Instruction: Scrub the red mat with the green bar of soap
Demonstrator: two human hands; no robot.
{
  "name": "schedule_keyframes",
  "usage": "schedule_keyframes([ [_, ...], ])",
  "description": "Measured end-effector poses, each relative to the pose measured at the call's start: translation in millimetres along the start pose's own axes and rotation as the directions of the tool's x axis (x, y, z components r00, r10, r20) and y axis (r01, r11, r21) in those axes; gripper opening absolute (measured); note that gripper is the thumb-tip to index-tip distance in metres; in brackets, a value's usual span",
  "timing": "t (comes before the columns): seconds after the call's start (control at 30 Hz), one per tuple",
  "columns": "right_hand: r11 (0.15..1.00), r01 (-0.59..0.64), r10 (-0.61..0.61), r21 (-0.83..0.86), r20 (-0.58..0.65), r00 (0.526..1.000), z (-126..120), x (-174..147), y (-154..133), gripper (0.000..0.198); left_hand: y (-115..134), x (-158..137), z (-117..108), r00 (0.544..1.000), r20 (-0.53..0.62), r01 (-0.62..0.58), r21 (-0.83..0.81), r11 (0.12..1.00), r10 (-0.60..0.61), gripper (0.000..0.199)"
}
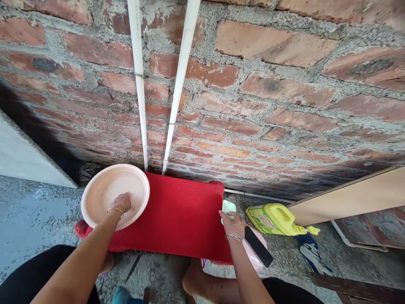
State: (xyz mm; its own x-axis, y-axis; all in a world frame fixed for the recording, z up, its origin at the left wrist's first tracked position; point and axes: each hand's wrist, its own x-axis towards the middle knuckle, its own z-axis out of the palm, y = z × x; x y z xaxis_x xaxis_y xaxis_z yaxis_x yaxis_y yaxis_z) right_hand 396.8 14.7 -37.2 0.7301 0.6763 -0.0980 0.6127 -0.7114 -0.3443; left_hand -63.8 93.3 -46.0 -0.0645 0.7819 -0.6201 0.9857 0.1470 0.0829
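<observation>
Worktop (pixel 183 215): low, covered in red cloth, set along a wall of rough brick (pixel 268 84) and grey mortar. Two white pipes (pixel 180 84) run up the brick behind it. Floor (pixel 161 274): grey concrete, wet-looking at left.

Basin (pixel 98 194): pale pink, at the worktop's left end; left hand (pixel 123 202) inside, fingers bent, any grip hidden.

Pale green slab (pixel 228 207): small, rounded, at the worktop's right edge, gripped by the right hand (pixel 234 223).

Black phone (pixel 259 247): on a round pink surface (pixel 254 258) beside that end.

Yellow jug (pixel 272 217): to the right, near a pale board (pixel 348 194).
</observation>
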Motion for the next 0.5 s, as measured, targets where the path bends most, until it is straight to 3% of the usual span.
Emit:
schedule_keyframes([
  [0.07,0.998,0.032,-0.033,0.046,0.020,0.999,7,-16,-16,0.031,1,-3,-2,1.000,-0.002,0.026,-0.030,0.999,-0.026,0.048],
  [0.17,0.980,0.164,-0.176,0.115,0.105,0.979,29,-61,-61,0.031,2,-8,-4,0.998,-0.017,0.062,-0.073,0.995,-0.064,0.042],
  [0.37,0.926,0.352,-0.377,0.134,0.328,0.866,71,-164,-158,0.026,0,-9,-3,0.998,-0.006,0.057,-0.099,0.994,-0.057,0.053],
  [0.5,0.869,0.489,-0.478,0.077,0.389,0.788,84,-195,-187,0.028,-4,-3,4,0.999,-0.044,0.013,-0.099,0.995,-0.018,0.054],
])
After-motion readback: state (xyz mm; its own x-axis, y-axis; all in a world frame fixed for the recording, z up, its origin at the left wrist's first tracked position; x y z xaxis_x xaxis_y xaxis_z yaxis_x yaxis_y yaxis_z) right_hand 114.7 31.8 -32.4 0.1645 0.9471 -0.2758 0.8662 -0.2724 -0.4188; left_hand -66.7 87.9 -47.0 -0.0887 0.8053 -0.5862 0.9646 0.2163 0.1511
